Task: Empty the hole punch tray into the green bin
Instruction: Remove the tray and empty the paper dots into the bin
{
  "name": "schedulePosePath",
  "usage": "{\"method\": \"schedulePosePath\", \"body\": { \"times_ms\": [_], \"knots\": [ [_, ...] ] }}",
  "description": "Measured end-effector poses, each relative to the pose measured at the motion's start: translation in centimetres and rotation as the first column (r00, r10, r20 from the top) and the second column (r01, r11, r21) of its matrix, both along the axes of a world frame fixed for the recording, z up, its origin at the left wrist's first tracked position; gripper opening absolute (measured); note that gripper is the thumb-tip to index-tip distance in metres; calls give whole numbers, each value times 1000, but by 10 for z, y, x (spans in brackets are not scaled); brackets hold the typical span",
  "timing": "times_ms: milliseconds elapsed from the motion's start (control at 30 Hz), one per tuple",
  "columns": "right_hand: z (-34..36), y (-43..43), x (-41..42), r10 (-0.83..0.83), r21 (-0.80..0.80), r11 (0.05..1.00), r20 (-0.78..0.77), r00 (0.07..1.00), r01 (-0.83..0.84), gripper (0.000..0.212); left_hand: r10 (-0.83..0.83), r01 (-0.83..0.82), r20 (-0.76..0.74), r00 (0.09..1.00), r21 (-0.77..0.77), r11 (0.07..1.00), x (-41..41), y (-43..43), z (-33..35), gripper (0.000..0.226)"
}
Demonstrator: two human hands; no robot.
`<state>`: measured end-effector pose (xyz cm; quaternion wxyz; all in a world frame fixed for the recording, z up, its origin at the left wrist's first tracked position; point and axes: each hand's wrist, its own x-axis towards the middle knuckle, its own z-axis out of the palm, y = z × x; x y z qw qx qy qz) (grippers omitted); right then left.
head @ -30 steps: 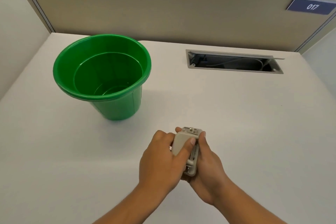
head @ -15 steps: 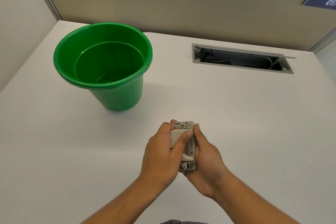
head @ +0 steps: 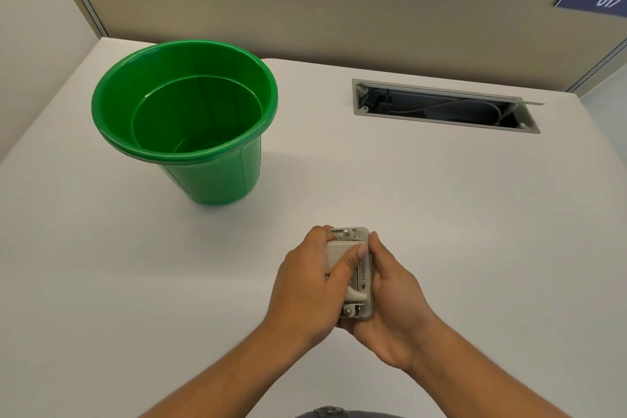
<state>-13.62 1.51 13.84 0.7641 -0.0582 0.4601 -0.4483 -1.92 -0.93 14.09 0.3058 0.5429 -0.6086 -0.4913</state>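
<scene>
A small beige hole punch is held above the white desk in front of me, its long side pointing away from me. My left hand wraps its left side, thumb lying across the top. My right hand cups its right side and underside. The green bin stands upright on the desk to the far left, well apart from my hands. Its inside looks bare. The punch's tray on the underside is hidden by my fingers.
A rectangular cable slot with wires inside is cut into the desk at the back right. Beige partition walls close off the back and left; a blue "017" plate hangs at the upper right.
Both hands keep the same hold on the punch. My view has shifted slightly, and the hands with the punch stay in front of me, right of the bin.
</scene>
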Motion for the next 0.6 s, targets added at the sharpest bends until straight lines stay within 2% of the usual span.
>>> {"method": "schedulePosePath", "body": {
  "times_ms": [267, 433, 600],
  "knots": [
    [1, -3, -1, -24, 4, 1000, -16, 1000, 24, 61, 29, -28, -52, 998, 16, 999, 1, 0, 4, 21],
    [5, -5, 2, -20, -67, 998, -193, 981, 8, 58, 101, -95, -121, 987, 54, 994, 1, -2, 6, 17],
    [13, -3, 8, -24, -157, 987, -288, 957, -22, 52, 176, -170, -175, 969, 51, 984, 1, -10, 17, 20]
  ]
}}
